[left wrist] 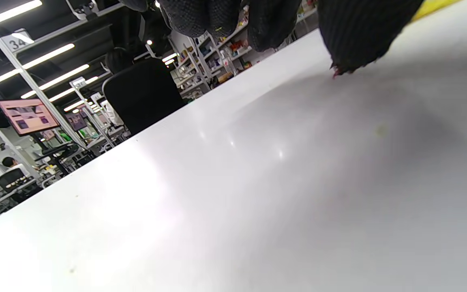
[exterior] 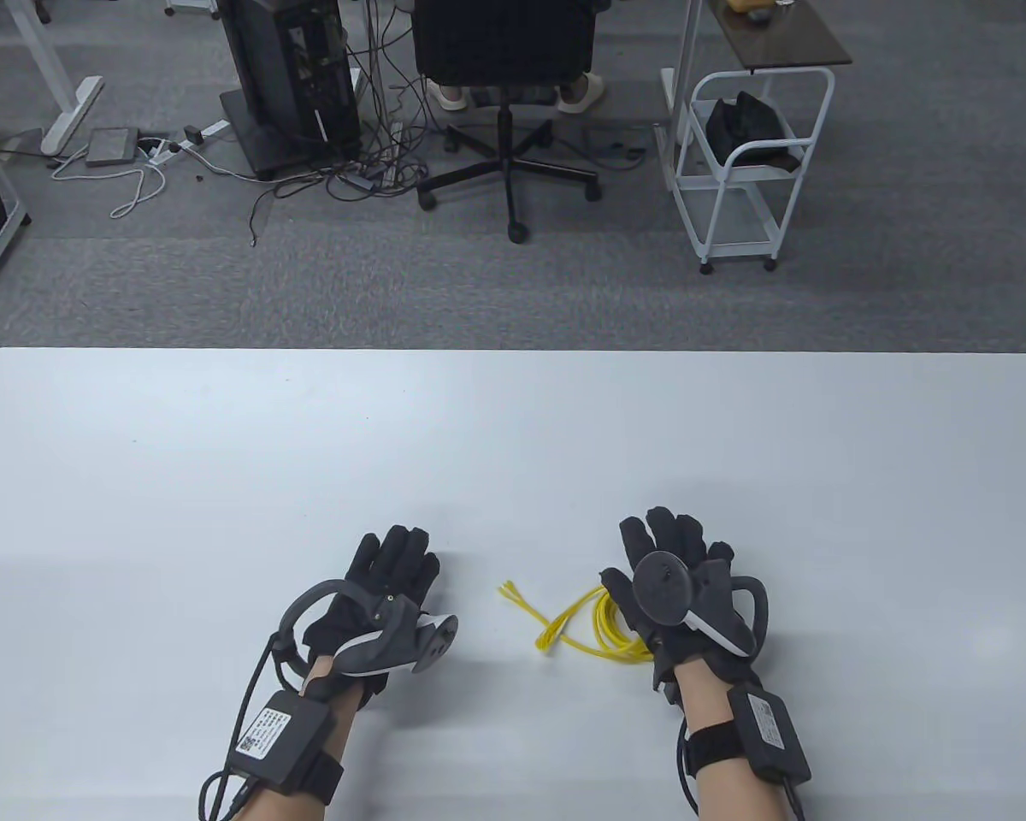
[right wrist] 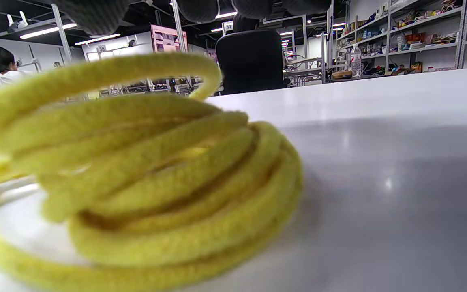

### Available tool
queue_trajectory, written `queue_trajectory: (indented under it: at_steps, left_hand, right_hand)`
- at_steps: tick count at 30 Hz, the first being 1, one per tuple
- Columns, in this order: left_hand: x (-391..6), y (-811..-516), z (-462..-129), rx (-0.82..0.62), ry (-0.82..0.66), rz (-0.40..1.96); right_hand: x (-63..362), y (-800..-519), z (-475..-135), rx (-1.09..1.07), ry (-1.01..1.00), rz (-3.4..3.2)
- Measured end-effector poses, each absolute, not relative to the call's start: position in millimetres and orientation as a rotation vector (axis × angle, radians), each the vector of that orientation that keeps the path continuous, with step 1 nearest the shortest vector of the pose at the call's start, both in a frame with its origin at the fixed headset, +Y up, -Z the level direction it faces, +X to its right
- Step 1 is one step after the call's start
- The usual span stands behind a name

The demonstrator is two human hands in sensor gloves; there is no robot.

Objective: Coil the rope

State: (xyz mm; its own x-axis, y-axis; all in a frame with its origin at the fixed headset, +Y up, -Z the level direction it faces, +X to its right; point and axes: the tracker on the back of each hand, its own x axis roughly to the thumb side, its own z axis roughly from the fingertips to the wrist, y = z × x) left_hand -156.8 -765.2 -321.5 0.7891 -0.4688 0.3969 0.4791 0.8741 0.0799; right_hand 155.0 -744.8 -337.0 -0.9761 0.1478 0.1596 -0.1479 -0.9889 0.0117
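The yellow rope (exterior: 577, 629) lies on the white table (exterior: 513, 445) in a loose coil of several loops, with two loose ends trailing to the left. My right hand (exterior: 641, 552) is spread open, palm down, over the coil's right side and hides part of it. In the right wrist view the coil (right wrist: 156, 182) fills the left half, with the fingertips (right wrist: 201, 8) above it and apart from it. My left hand (exterior: 389, 569) lies open on the table to the left of the rope, holding nothing. In the left wrist view its fingers (left wrist: 355, 36) hang over bare table.
Beyond the table's far edge stand an office chair (exterior: 504, 51), a computer tower (exterior: 291, 77) with tangled cables, and a white trolley (exterior: 748, 162). The table's near edge is out of view.
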Motion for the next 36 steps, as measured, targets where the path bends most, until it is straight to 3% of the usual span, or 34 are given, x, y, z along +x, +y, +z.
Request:
queue_trajectory:
  at_steps: [3,8,16,36]
  left_hand:
    - [-156,-766,-323,-0.045,-0.408,-0.442]
    - [-153,-770,-322,-0.052,-0.422,-0.522]
    - [-163,-769,-325,-0.042,-0.364,-0.398]
    - [-154,-765,-319,-0.063,-0.385,-0.465]
  right_hand:
    - [155,-745,-336,0.264,-0.011,3.013]
    - [159,-754,-339,0.237,0.068,3.016]
    - [149,-751,-337,0.374,0.069,3.043]
    - [140,-759,-335,0.406,0.148,3.071]
